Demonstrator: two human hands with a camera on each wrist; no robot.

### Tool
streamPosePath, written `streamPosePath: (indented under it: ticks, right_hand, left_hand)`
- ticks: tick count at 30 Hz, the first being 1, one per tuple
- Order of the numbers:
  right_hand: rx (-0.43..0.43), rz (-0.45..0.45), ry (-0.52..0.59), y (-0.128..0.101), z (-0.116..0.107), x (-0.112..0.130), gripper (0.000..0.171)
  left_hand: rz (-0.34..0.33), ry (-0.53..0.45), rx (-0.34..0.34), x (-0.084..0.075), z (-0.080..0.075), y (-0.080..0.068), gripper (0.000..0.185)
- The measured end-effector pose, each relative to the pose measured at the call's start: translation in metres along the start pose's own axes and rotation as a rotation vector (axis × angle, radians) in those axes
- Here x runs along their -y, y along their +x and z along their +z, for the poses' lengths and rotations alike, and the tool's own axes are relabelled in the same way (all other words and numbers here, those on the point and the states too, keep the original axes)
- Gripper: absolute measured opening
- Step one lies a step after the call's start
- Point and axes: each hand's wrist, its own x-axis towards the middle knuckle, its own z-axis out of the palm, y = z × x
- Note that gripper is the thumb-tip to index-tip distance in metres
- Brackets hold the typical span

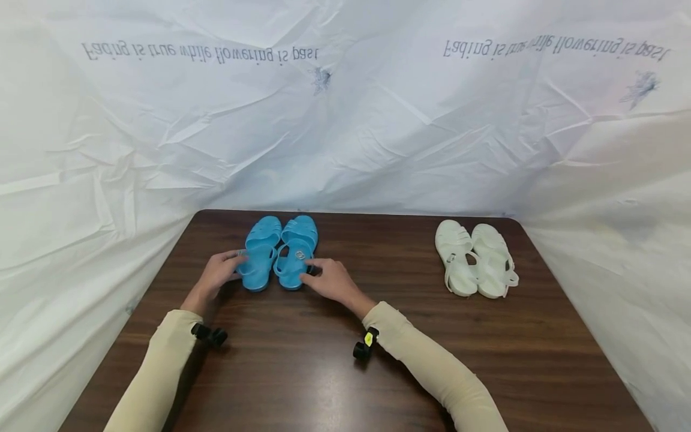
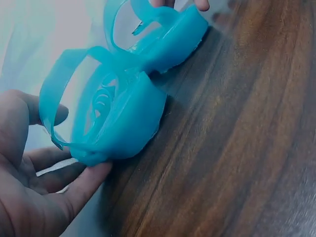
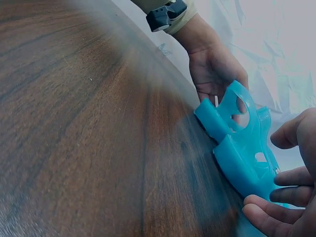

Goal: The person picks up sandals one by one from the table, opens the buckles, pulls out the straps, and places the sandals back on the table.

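Note:
A pair of blue sandals (image 1: pixel 261 255) stands side by side near the table's far left edge, toes pointing away and heels toward me. At the outer side of the left sandal is my left hand (image 1: pixel 220 271). In the left wrist view its fingertips (image 2: pixel 96 170) meet the lower side of the sole, and its thumb shows through the loop of the heel strap (image 2: pixel 54 94). My right hand (image 1: pixel 332 279) is at the outer side of the right sandal (image 3: pixel 242 165), thumb and fingers parted, fingertips (image 3: pixel 254 205) right at the sole's side.
A pair of white sandals (image 1: pixel 491 270) stands at the far right of the dark wooden table (image 1: pixel 335 360). White printed sheeting (image 1: pixel 345 132) hangs behind the table and along both sides. Small black cameras (image 1: pixel 363 348) are strapped to the wrists.

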Motion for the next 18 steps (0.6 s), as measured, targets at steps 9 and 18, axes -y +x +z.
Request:
streamPosePath:
  ticks: [9, 18]
  right_hand:
    - [-0.003, 0.015, -0.002, -0.0001, 0.0001, 0.001, 0.047]
    - [0.005, 0.029, 0.026, -0.0009, -0.0014, -0.0011, 0.046]
  left_hand:
    - [0.005, -0.027, 0.001, 0.0007, 0.0007, 0.0006, 0.064]
    - [0.033, 0.019, -0.038, 0.0013, 0.0031, -0.0044, 0.068]
